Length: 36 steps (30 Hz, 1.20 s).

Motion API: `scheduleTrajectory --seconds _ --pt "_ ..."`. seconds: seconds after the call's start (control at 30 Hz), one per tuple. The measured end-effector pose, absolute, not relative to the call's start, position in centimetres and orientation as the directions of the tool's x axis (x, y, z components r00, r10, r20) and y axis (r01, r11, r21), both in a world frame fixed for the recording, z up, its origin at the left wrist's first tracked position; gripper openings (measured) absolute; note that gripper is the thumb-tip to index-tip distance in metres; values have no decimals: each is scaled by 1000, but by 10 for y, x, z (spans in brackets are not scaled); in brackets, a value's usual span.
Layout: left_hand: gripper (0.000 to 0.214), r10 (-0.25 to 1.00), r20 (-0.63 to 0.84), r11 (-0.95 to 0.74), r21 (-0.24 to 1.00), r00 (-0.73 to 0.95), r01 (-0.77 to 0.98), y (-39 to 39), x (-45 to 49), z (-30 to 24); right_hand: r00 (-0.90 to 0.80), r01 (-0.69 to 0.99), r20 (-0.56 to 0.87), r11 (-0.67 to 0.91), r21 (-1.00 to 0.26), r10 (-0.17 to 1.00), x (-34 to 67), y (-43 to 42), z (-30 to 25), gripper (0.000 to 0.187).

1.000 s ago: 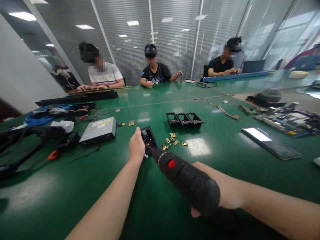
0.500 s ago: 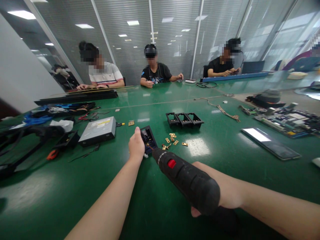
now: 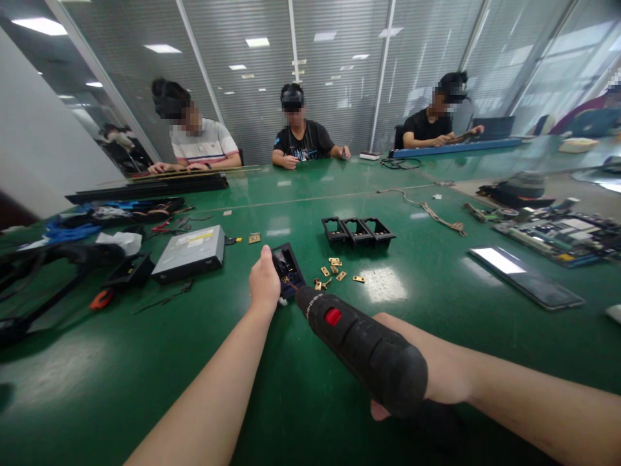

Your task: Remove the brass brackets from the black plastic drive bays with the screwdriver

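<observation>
My left hand (image 3: 264, 282) is closed round a small black plastic housing (image 3: 289, 267) tilted on the green table (image 3: 145, 362). My right hand (image 3: 427, 378) grips a black electric screwdriver (image 3: 361, 348) with a red switch, and its tip points into the housing. Several small brass pieces (image 3: 334, 272) lie just right of the housing. Three more black housings (image 3: 358, 231) stand in a row behind them.
A silver optical drive (image 3: 190, 252) lies to the left, with tools, cables and black frames (image 3: 63, 259) beyond it. A phone-like slab (image 3: 526, 277) and circuit boards (image 3: 563, 233) sit on the right. Three people sit at the table's far side.
Both my hands and the screwdriver have stayed almost still. The people at the far side have shifted their hands a little.
</observation>
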State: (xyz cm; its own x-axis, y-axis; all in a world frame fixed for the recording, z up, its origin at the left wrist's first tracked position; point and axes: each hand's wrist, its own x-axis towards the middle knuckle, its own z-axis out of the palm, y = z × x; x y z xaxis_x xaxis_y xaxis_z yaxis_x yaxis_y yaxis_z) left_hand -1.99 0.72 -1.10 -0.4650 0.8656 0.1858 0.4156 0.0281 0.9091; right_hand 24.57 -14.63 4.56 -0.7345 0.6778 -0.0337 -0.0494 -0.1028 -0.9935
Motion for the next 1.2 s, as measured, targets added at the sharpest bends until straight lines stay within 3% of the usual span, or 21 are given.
scheduleTrajectory --seconds 0.9,1.2 --pt "80 872 176 29 913 -457 407 4 -18 -7 -716 -28 -107 -181 -983 690 245 -148 47 42" --pt "79 878 190 -5 922 -440 386 4 -19 -8 -748 17 -85 -109 -994 658 246 -147 47 37"
